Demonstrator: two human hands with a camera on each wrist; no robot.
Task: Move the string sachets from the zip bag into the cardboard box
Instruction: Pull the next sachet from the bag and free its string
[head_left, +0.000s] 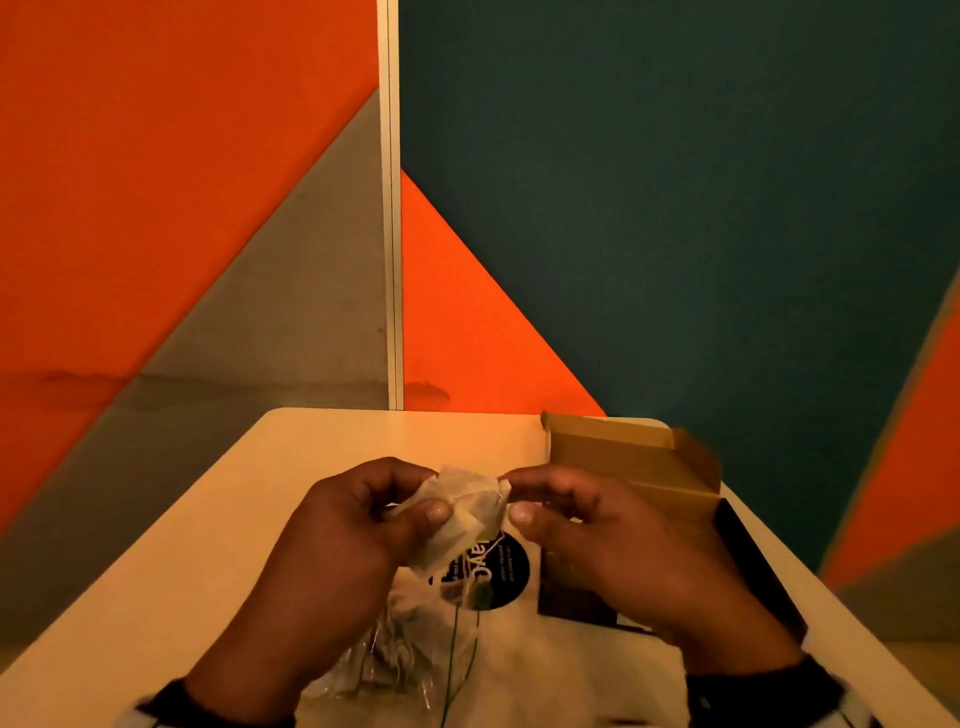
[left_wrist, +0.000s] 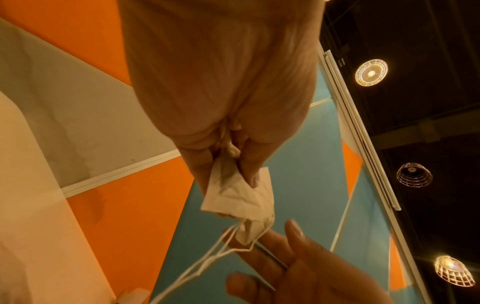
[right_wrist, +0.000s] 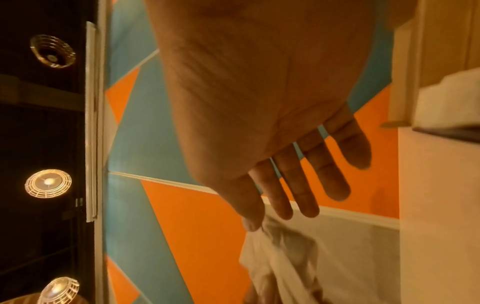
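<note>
I hold a small bunch of white string sachets (head_left: 462, 512) in the air over the table, between both hands. My left hand (head_left: 434, 491) pinches their left side with thumb and fingers. My right hand (head_left: 514, 499) pinches the right corner, its other fingers straight. In the left wrist view the left hand (left_wrist: 231, 181) grips the sachets (left_wrist: 241, 195) and their white strings (left_wrist: 207, 261) trail down. In the right wrist view the right hand (right_wrist: 265, 220) meets a sachet (right_wrist: 280, 263). The clear zip bag (head_left: 384, 654) lies below. The open cardboard box (head_left: 634, 457) stands behind my right hand.
The pale table (head_left: 311, 467) ends at orange, grey and teal wall panels. A black round label (head_left: 501, 571) lies on the bag under the sachets. A dark flat piece (head_left: 582, 592) lies at the box's near end, partly under my right hand.
</note>
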